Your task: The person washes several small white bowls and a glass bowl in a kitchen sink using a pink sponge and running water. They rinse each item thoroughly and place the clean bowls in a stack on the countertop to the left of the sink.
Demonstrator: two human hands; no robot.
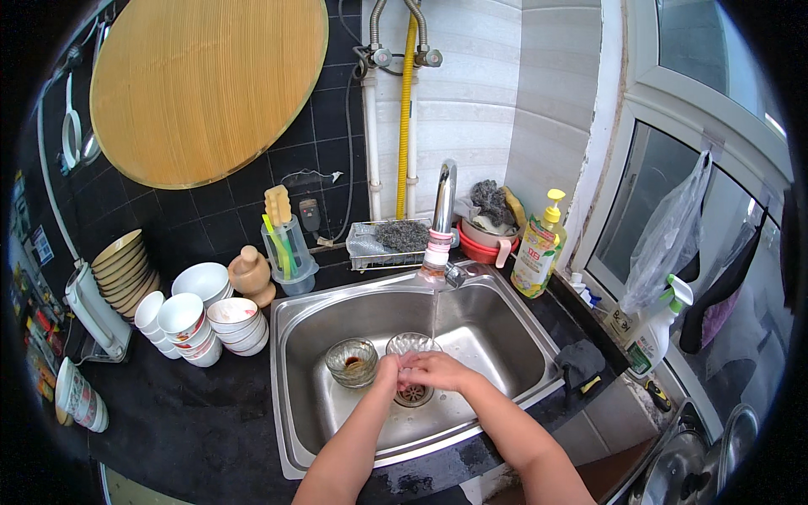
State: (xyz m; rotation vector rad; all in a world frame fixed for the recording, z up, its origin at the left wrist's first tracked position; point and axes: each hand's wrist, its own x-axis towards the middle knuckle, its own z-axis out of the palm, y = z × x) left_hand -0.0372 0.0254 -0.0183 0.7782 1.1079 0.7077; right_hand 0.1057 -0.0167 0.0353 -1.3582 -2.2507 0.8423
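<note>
Water runs in a thin stream from the chrome tap [443,202] toward a clear glass bowl [412,341] in the steel sink [497,337]. At this bowl's near side my left hand [387,373] and my right hand [438,369] meet, closed around it. The right fingers lie over the left ones, so part of the grip is hidden. Just left of my left hand, a second glass bowl [352,363] rests on the sink floor with some dark brown residue inside. The round drain [413,395] shows below my hands.
Stacked white bowls [182,316] and a wooden mortar [251,273] stand left of the sink. Behind it are a utensil holder [290,257] and a wire rack [390,244]. A soap bottle [539,248], a dark cloth [580,362] and a spray bottle [659,332] stand rightward.
</note>
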